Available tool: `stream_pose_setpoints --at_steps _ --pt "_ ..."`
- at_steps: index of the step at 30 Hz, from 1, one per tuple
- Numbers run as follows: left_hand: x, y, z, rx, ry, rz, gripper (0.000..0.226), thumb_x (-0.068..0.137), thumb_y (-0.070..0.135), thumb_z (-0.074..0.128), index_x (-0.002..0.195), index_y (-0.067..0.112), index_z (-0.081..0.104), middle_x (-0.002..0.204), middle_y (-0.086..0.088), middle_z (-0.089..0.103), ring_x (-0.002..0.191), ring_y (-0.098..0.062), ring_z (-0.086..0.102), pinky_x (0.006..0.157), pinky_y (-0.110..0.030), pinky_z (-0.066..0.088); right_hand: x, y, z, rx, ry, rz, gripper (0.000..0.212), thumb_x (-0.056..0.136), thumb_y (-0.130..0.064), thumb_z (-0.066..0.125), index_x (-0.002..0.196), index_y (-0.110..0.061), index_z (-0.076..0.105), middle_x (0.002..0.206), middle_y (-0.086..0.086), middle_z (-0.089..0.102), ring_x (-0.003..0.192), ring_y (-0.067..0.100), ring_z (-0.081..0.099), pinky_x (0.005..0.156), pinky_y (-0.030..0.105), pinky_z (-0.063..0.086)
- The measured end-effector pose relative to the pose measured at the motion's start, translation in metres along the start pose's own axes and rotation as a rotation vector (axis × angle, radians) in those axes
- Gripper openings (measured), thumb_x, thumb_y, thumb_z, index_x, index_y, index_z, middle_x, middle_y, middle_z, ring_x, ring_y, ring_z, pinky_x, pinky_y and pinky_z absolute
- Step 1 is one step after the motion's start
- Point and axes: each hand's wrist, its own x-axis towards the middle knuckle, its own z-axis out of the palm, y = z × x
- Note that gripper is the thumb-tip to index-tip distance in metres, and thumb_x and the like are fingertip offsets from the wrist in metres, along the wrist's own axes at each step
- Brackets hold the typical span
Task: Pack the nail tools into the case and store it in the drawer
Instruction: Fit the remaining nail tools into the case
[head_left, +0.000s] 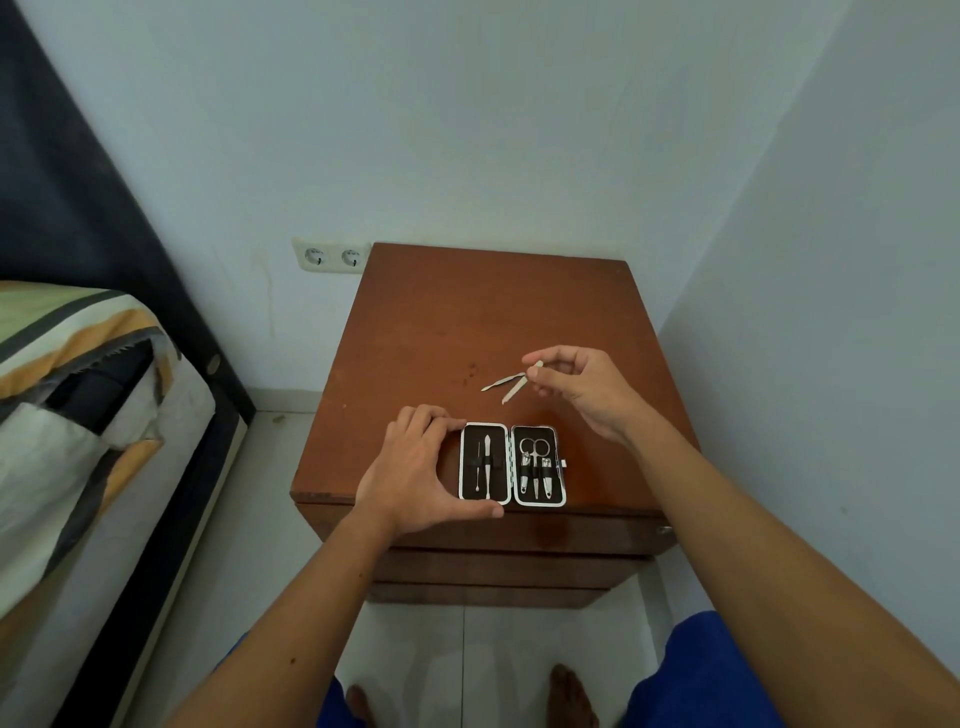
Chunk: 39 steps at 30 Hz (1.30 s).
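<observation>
An open manicure case (511, 464) lies near the front edge of a brown wooden nightstand (467, 322). Its left half holds two thin tools; its right half holds small scissors (534, 446) and clippers. My left hand (415, 473) grips the case's left side, thumb along its front edge. My right hand (582, 384) hovers behind the case and pinches the end of a flat metal nail file (517, 391). A second slim metal tool (501, 383), like tweezers, lies on the wood just left of the file, its end crossing behind it.
The nightstand's drawers (519, 535) are closed below the top, with a small knob (665, 530) at the right. A bed (78, 415) with a striped cover stands at the left. A double wall socket (332, 256) is behind. Walls close in at the back and right.
</observation>
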Motion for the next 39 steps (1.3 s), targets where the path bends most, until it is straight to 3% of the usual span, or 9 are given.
stream_pose_setpoints --at_steps 6,15,18,25,29,39 --pt "0.0 0.0 0.0 -0.003 0.002 0.002 0.118 0.051 0.097 0.075 0.141 0.022 0.058 0.129 0.011 0.047 0.123 -0.012 0.04 0.111 -0.042 0.041 -0.002 0.006 0.011 -0.184 -0.031 0.036 0.029 0.085 -0.006 0.082 0.106 -0.001 0.063 0.093 0.02 0.078 0.077 0.022 0.069 0.077 0.03 0.06" --pt "0.0 -0.001 0.0 0.007 -0.004 0.003 0.119 0.052 0.097 0.074 0.142 0.021 0.057 0.129 0.011 0.047 0.123 -0.011 0.038 0.11 -0.04 0.041 0.001 0.019 0.021 -0.431 -0.061 -0.006 0.023 0.081 -0.015 0.089 0.096 -0.014 0.071 0.086 0.001 0.078 0.08 0.015 0.073 0.087 0.041 0.059" --pt "0.001 -0.002 0.001 0.01 -0.001 0.006 0.119 0.051 0.099 0.072 0.141 0.021 0.058 0.128 0.011 0.047 0.123 -0.013 0.04 0.111 -0.041 0.041 -0.002 0.022 0.025 -0.527 -0.082 -0.038 0.023 0.08 -0.016 0.089 0.095 -0.016 0.073 0.089 0.0 0.078 0.083 0.014 0.074 0.086 0.034 0.061" --pt "0.001 -0.002 0.003 0.008 0.018 0.017 0.118 0.051 0.097 0.074 0.14 0.02 0.059 0.126 0.01 0.048 0.122 -0.014 0.041 0.11 -0.041 0.041 -0.012 0.026 0.029 -0.616 -0.088 -0.124 0.028 0.076 -0.016 0.092 0.098 -0.018 0.075 0.083 -0.008 0.073 0.068 -0.005 0.063 0.069 0.013 0.05" --pt "0.0 -0.001 0.003 0.011 0.016 0.013 0.118 0.052 0.096 0.075 0.141 0.021 0.058 0.128 0.01 0.048 0.123 -0.014 0.04 0.11 -0.04 0.04 -0.015 0.029 0.031 -0.68 -0.091 -0.161 0.035 0.077 -0.02 0.092 0.109 -0.021 0.077 0.088 -0.009 0.072 0.069 -0.005 0.06 0.07 0.011 0.047" --pt "0.0 -0.002 0.004 0.019 -0.001 0.003 0.118 0.052 0.098 0.073 0.142 0.023 0.056 0.129 0.011 0.046 0.125 -0.012 0.039 0.112 -0.039 0.038 -0.024 0.024 0.033 -0.801 -0.123 -0.202 0.033 0.075 -0.029 0.092 0.105 -0.021 0.079 0.099 -0.011 0.064 0.088 0.005 0.06 0.076 0.01 0.043"
